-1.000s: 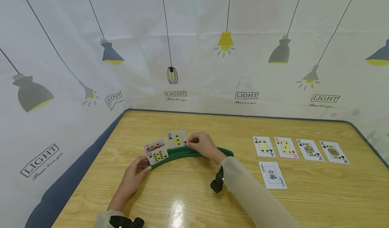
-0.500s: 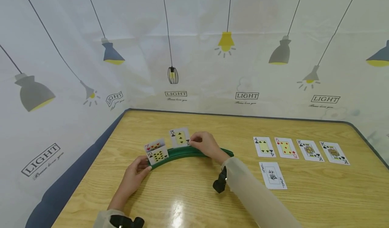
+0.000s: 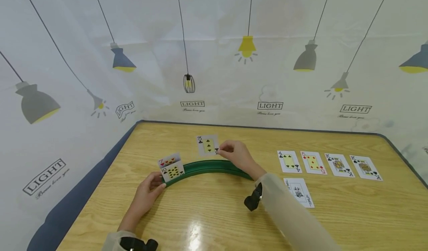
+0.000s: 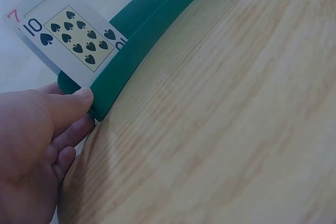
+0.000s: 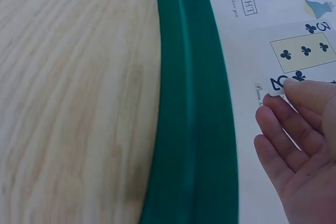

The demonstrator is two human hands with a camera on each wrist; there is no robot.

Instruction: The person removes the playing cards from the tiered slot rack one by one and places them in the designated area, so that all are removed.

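Wood-grained and pale, the tabletop (image 3: 200,214) spreads nearest the person; on its right side a joker (image 3: 300,192) lies face up; across to the left, the left hand (image 3: 150,188) pinches one end of a curved green card rack (image 3: 214,166), thumb on the front face and fingers bent behind. That rack looks like smooth, stiff plastic, light enough, I would judge, to skid if unheld, so its end is a sound place to steady it, well away from the middle of the groove. At that same end the ten of spades (image 3: 173,171) leans upright in the rack, with the seven of hearts (image 3: 169,159) behind it, mostly covered; well to the right, a four, a five and two kings lie in a row (image 3: 313,163). Just beyond the rack, apart from it, the right hand (image 3: 240,155) pinches the three of clubs (image 3: 208,144) by its lower right corner, face towards the person; the card should be light, slick and springy, apt to pivot or bend from one corner; an edge grip would steady it; farthest off hangs a lamp-printed backdrop (image 3: 220,76).
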